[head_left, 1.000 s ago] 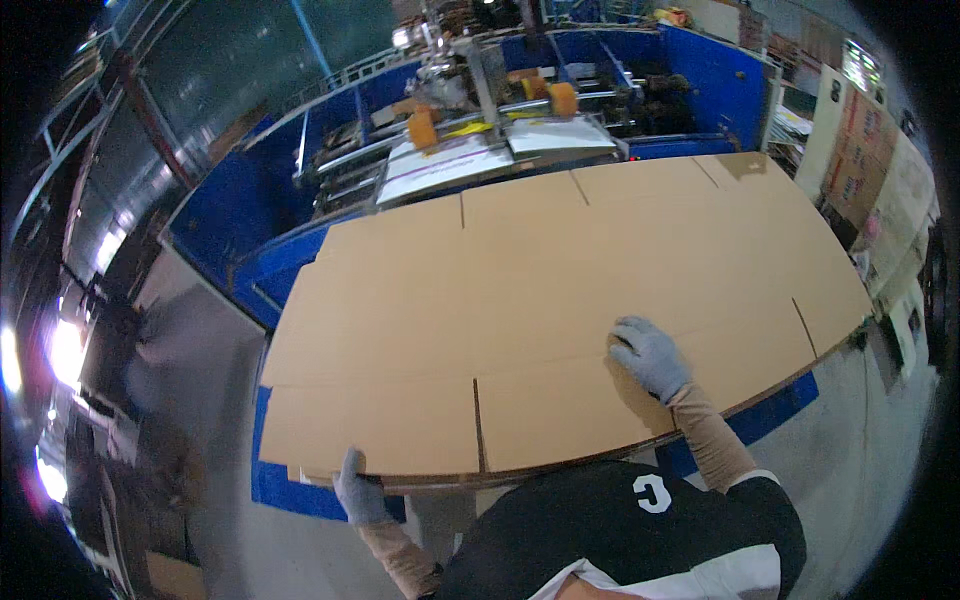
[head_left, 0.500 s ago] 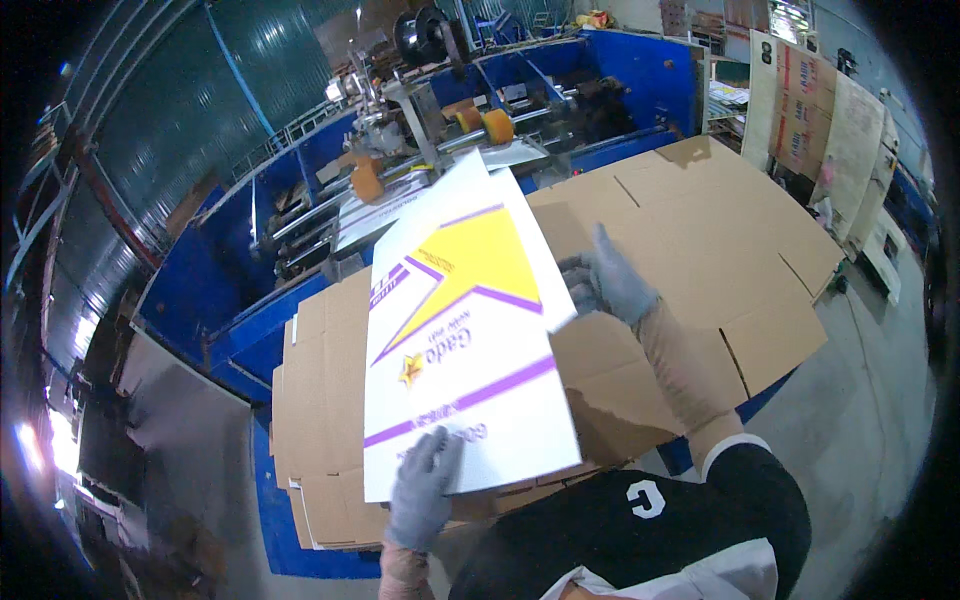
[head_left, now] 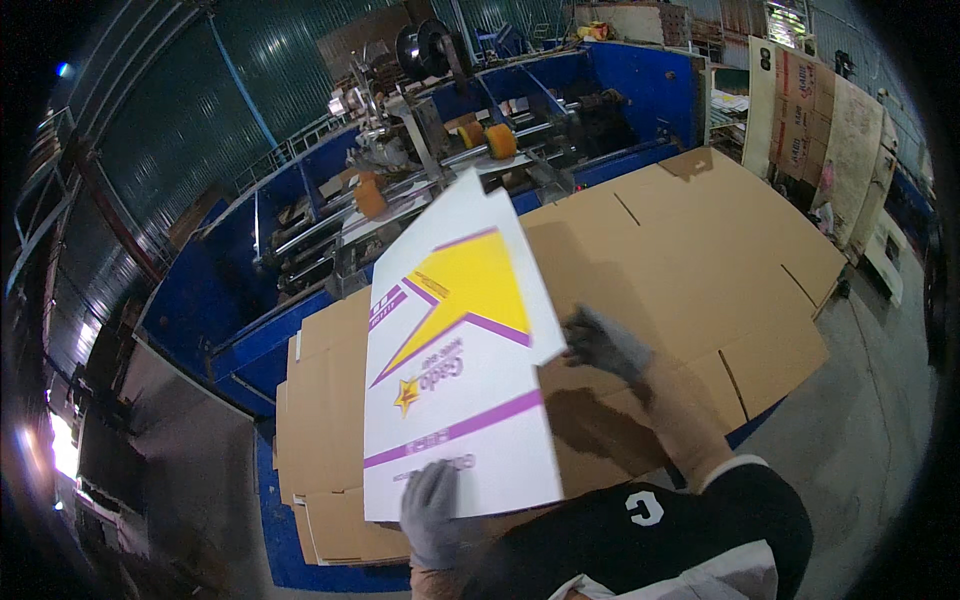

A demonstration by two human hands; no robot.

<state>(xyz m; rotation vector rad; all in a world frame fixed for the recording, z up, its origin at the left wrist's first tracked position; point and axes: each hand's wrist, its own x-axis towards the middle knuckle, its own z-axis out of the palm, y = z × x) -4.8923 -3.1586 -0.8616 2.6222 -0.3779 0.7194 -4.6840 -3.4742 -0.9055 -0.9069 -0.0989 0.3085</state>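
Note:
A flat white cardboard box blank (head_left: 455, 400), printed with a yellow star shape and purple bands, is tilted above a stack of brown cardboard. My left hand (head_left: 432, 510), in a grey glove, is closed on its near edge, fingers lying over the printed face. At the right edge, by a notched corner, my gloved right hand (head_left: 608, 345) has its fingers bent against the blank. Its fingertips are partly hidden there. Beneath lies the stack of brown cardboard blanks (head_left: 690, 260), with slots cut in it and shadows of the blank and hand.
A blue machine frame (head_left: 240, 350) stands beyond the stack, with metal bars and orange rollers (head_left: 501, 141). A black reel (head_left: 425, 50) sits above it. At the right stands a pale upright panel (head_left: 800, 130) with brown cardboard on it.
The white blank has shifted slightly toward me, and my left hand has moved nearer and right with it. My right hand has come down along the edge, its fingers bending from straighter.

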